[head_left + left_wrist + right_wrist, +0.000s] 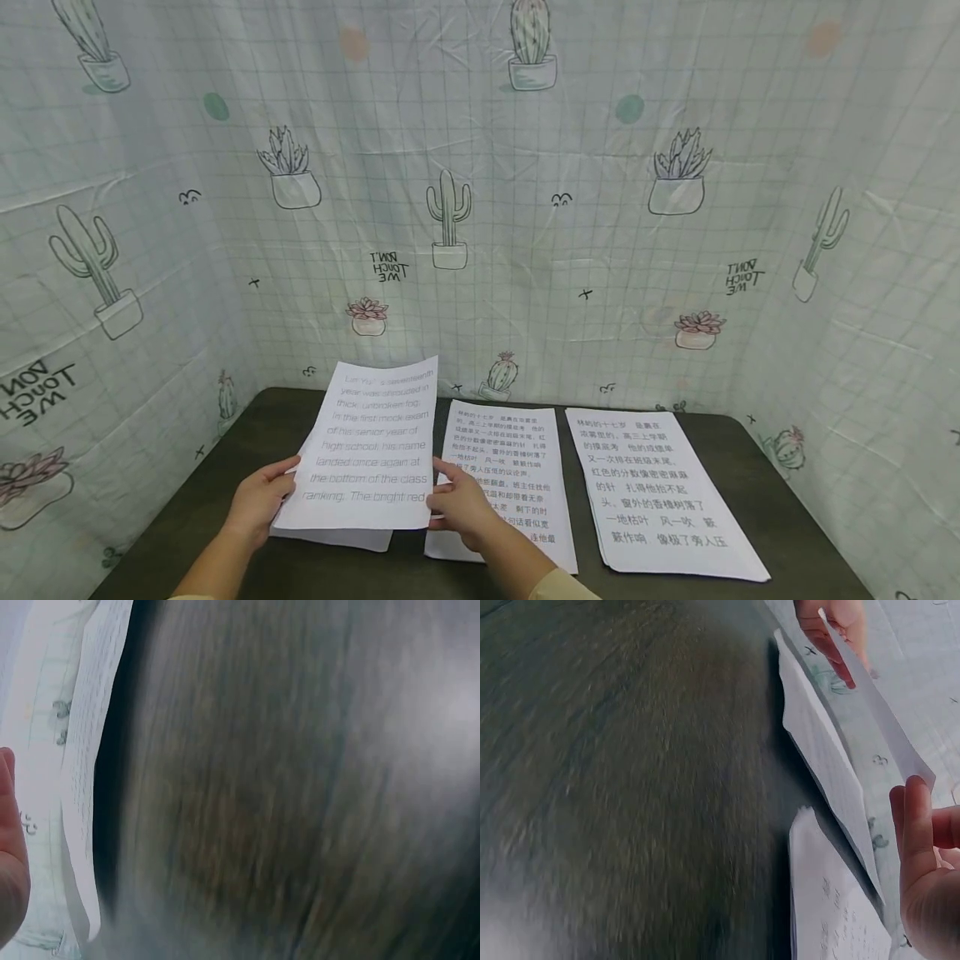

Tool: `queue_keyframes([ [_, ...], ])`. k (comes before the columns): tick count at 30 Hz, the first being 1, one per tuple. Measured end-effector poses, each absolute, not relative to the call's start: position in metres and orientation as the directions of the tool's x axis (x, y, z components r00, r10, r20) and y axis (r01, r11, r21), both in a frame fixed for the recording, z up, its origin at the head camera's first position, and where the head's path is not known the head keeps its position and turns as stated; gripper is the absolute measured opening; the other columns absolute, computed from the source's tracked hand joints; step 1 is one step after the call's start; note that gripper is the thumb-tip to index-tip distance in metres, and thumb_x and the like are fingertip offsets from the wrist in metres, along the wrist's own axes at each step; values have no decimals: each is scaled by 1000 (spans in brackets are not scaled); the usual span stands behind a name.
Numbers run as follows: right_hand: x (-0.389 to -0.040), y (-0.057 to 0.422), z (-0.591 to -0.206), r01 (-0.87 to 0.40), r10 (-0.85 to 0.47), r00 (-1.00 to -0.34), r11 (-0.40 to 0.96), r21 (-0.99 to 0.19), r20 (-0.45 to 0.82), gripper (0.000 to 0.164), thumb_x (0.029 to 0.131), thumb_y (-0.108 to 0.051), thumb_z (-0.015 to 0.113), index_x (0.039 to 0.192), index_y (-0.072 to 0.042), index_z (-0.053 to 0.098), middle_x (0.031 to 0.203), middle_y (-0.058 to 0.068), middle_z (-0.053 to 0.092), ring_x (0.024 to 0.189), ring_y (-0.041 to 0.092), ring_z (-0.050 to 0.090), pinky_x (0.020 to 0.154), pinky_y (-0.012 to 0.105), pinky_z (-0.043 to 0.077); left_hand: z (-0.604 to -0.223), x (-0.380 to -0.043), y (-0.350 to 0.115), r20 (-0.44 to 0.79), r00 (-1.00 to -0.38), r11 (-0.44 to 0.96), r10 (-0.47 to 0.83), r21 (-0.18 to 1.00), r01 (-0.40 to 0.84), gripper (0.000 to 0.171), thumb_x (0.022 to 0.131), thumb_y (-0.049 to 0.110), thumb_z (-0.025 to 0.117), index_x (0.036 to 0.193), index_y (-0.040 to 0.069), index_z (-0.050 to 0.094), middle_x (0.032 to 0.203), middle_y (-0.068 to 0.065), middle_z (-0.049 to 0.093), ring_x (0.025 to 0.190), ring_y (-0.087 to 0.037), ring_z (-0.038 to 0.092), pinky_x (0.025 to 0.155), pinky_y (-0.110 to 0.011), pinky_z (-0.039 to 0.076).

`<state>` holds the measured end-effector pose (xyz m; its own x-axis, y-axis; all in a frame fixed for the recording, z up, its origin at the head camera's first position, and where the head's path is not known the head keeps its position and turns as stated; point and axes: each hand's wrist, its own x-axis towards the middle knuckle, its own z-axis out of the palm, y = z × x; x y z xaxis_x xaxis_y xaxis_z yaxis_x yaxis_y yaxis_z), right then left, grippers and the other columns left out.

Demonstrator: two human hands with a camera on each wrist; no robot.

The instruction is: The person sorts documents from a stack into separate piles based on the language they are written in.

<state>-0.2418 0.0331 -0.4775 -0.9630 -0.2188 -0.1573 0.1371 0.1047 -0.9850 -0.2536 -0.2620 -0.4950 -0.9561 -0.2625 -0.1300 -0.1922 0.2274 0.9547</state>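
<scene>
Both hands hold up a printed sheet of paper [367, 450] with large English text, its top tilted away. On its left edge, my left hand [258, 500] pinches it between thumb and fingers. My right hand [465, 500] pinches the opposite edge, low down, in front of the middle stack of Chinese-text pages [502, 450]. Under the raised sheet lies a left paper stack [337, 537], mostly hidden in the head view. The right wrist view shows the sheet [877, 705] edge-on above the table, between the left hand [836, 630] and the right hand [930, 877].
A third stack of Chinese-text pages [660, 492] lies on the right of the dark table [592, 562]. Behind and at both sides hangs a pale curtain [495, 308] printed with cacti.
</scene>
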Motion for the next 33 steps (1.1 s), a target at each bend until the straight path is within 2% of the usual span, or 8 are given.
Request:
queue_keyframes([
  [6, -243, 16, -480, 125, -230, -962, 119, -985, -150, 71, 80, 9, 57, 147, -1, 39, 93, 9, 65, 72, 14, 63, 56, 25, 57, -499, -257, -275, -121, -941, 279, -316, 936, -214, 47, 97, 7, 45, 142, -5, 45, 145, -32, 42, 116, -34, 54, 70, -19, 46],
  [9, -242, 10, -482, 124, -230, -962, 115, -986, -148, 70, 80, 10, 57, 147, 1, 39, 92, 10, 65, 71, 14, 63, 56, 25, 57, -500, -258, -278, -112, -936, 303, -334, 927, -219, 47, 96, 6, 44, 141, -6, 45, 144, -33, 43, 121, -39, 51, 69, -18, 44],
  [21, -243, -4, -490, 153, -213, -961, 111, -982, -173, 69, 80, 11, 56, 146, 2, 39, 91, 10, 62, 72, 14, 61, 53, 24, 57, -504, -260, -285, -98, -923, 356, -372, 903, -239, 46, 95, 8, 45, 138, -8, 49, 141, -33, 46, 120, -42, 52, 70, -18, 44],
  [29, -242, -7, -495, 179, -193, -960, 129, -975, -202, 69, 80, 10, 57, 146, 2, 40, 96, 11, 62, 77, 16, 63, 54, 25, 57, -513, -262, -287, -94, -924, 354, -370, 905, -234, 45, 93, 8, 50, 134, -10, 51, 135, -33, 52, 106, -37, 59, 67, -22, 45],
  [33, -242, -7, -497, 179, -199, -959, 128, -975, -202, 68, 79, 11, 56, 145, 4, 40, 97, 13, 63, 78, 17, 64, 56, 28, 59, -517, -262, -289, -114, -926, 342, -361, 907, -245, 46, 93, 6, 50, 135, -10, 50, 136, -32, 52, 109, -38, 58, 68, -21, 45],
])
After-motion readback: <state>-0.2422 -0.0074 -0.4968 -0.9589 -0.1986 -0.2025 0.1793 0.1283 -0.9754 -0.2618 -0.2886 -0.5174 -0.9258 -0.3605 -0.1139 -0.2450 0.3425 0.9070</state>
